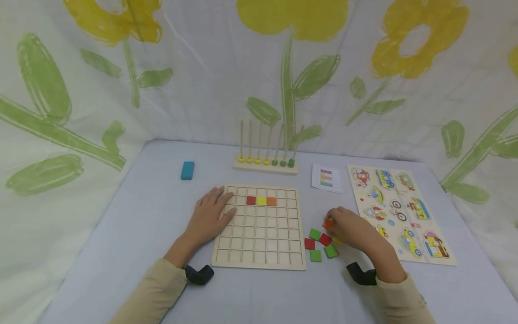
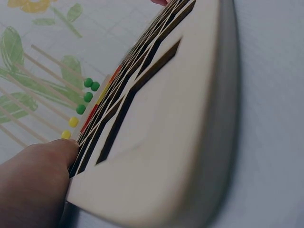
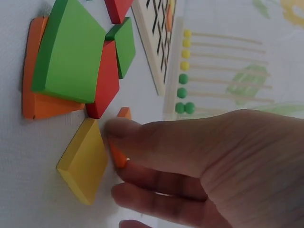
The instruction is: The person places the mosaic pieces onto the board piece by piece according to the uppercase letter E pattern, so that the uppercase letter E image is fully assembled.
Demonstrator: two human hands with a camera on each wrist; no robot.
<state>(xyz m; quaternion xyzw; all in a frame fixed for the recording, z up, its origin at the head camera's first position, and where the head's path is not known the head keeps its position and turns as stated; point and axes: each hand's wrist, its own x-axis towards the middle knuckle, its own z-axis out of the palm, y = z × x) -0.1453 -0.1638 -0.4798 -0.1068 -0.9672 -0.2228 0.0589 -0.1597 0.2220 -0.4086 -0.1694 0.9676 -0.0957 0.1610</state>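
My left hand (image 1: 208,218) lies with fingers extended on the left edge of a wooden grid board (image 1: 259,262). In the left wrist view its thumb (image 2: 40,166) touches the board's rim. One upper row of the board holds a red tile (image 1: 251,200), a yellow tile (image 1: 261,201) and an orange tile (image 1: 271,201) side by side. To the right of the board, my right hand (image 1: 356,229) pinches another orange tile (image 3: 118,153) between thumb and fingers; the thumb hides its middle. Beside that hand lie loose green tiles (image 1: 314,234), red tiles (image 1: 309,244) and a yellow tile (image 3: 84,161).
In the right wrist view, a green tile (image 3: 71,52) leans on an orange tile (image 3: 34,104). Behind the board stands a pegged bead rack (image 1: 265,167). A pattern card (image 1: 333,184), a picture puzzle board (image 1: 388,191) and a blue block (image 1: 187,170) also lie on the table (image 1: 121,252).
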